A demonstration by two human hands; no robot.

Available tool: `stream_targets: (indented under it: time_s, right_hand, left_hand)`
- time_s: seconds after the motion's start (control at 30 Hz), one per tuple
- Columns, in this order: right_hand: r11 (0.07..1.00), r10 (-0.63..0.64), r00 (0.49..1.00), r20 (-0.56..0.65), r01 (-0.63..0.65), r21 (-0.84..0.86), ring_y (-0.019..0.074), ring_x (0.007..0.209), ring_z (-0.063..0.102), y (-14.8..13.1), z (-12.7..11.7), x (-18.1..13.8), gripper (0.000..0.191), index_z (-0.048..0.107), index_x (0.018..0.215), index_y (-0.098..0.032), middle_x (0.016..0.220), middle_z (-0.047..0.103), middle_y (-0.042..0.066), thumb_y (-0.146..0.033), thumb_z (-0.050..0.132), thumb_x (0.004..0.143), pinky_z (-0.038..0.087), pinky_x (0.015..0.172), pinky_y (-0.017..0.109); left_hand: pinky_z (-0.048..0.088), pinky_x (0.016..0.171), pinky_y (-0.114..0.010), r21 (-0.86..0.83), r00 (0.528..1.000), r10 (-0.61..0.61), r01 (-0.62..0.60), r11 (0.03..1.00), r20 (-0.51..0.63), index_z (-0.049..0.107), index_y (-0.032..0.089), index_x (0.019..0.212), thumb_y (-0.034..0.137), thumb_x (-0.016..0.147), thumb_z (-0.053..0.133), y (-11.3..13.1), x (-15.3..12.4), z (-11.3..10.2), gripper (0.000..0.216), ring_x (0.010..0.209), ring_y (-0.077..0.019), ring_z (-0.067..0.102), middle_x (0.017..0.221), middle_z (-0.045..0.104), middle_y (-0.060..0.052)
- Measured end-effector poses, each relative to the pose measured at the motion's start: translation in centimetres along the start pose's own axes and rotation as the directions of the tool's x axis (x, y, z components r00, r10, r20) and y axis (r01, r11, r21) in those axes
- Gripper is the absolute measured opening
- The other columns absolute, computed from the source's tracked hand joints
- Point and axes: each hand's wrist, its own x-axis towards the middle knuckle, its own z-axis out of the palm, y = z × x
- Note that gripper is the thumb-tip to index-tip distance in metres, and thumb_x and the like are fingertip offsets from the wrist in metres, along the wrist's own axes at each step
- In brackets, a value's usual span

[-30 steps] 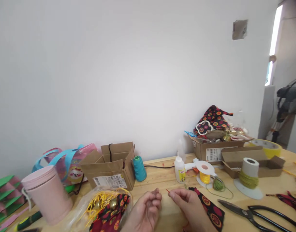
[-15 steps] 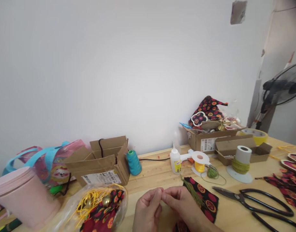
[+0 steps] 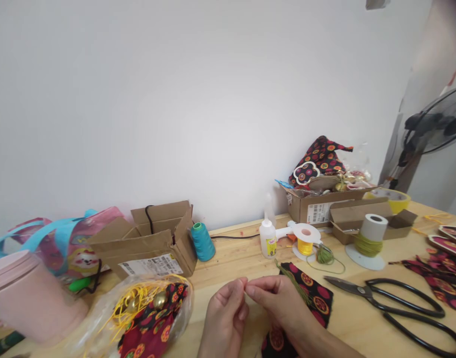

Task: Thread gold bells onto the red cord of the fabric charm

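Note:
My left hand (image 3: 225, 318) and my right hand (image 3: 278, 304) meet fingertip to fingertip low in the middle of the wooden table (image 3: 235, 261). Both are pinched closed on something too small to make out. A green tassel (image 3: 292, 278) hangs over my right hand, and a black piece of fabric with red and orange circles (image 3: 313, 298) lies under and beside it. Black scissors (image 3: 394, 304) lie to the right of that hand.
A clear bag with yellow cord, bells and patterned cloth (image 3: 146, 313) lies left of my hands, a pink tub (image 3: 25, 296) further left. Behind are an open cardboard box (image 3: 149, 241), a teal thread cone (image 3: 202, 241), a glue bottle (image 3: 267, 238), cord spools (image 3: 369, 236) and a fan (image 3: 432, 124).
My hands have come together; a second ago they were slightly apart with a small red bit at my right fingertips. The view has tilted down and to the right.

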Motion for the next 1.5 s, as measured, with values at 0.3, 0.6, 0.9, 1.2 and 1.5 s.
stream_targets:
  time_s: [0.3,0.6,0.9,1.2,1.5]
  right_hand:
    - [0.989,-0.004,0.976,-0.216,-0.027,-0.143,0.0123,0.048,0.052,-0.5,0.3,-0.3,0.021,0.069,0.058,-0.014,0.052,0.064,0.002,-0.035,0.067,0.056,0.039,0.045,0.021]
    - [0.959,-0.086,0.975,-0.205,0.025,-0.284,0.0110,0.048,0.047,-0.4,-0.1,-0.3,0.019,0.068,0.063,-0.012,0.053,0.061,0.001,-0.029,0.061,0.063,0.036,0.045,0.020]
    - [0.871,-0.256,0.967,-0.013,0.225,-0.436,0.0154,0.063,0.056,-0.2,0.3,-0.5,0.014,0.069,0.074,-0.018,0.068,0.065,0.002,-0.018,0.055,0.072,0.042,0.057,0.022]
    - [0.583,-0.382,0.919,0.101,0.324,-0.745,0.0114,0.059,0.054,0.3,-0.2,-0.3,0.016,0.067,0.076,-0.022,0.063,0.061,-0.001,-0.011,0.058,0.069,0.037,0.054,0.018]
    - [0.591,-0.388,0.919,0.069,0.305,-0.747,0.0094,0.053,0.048,0.0,-0.1,-0.3,0.013,0.065,0.073,-0.022,0.059,0.056,-0.003,-0.014,0.055,0.072,0.034,0.050,0.017]
  left_hand:
    - [0.046,0.051,-0.021,-0.249,0.985,-0.171,0.157,0.956,-0.035,0.058,0.014,0.073,0.018,0.081,0.040,0.9,0.6,-0.9,0.020,0.051,-0.0087,0.053,0.058,0.054,0.000]
    - [0.050,0.074,-0.023,-0.226,0.991,-0.108,0.088,0.970,-0.078,0.037,0.005,0.115,-0.009,0.075,0.032,1.3,0.4,-0.7,0.043,0.095,-0.0174,0.057,0.104,0.059,-0.018]
    - [0.044,0.084,-0.030,-0.227,0.979,-0.162,0.186,0.956,0.121,0.019,0.012,0.128,0.000,0.079,0.037,0.1,-0.1,-0.7,0.054,0.102,-0.0207,0.052,0.112,0.057,-0.016]
    - [0.042,0.083,-0.033,-0.288,0.971,-0.196,0.229,0.930,0.140,0.014,0.014,0.130,0.001,0.081,0.030,-0.4,0.0,-0.7,0.053,0.098,-0.0206,0.055,0.106,0.061,-0.016]
    - [0.048,0.074,-0.030,-0.156,0.963,-0.267,0.269,0.950,0.034,0.059,0.011,0.088,0.006,0.079,0.043,-0.1,-0.3,-0.5,0.018,0.081,-0.0190,0.063,0.086,0.069,-0.013]
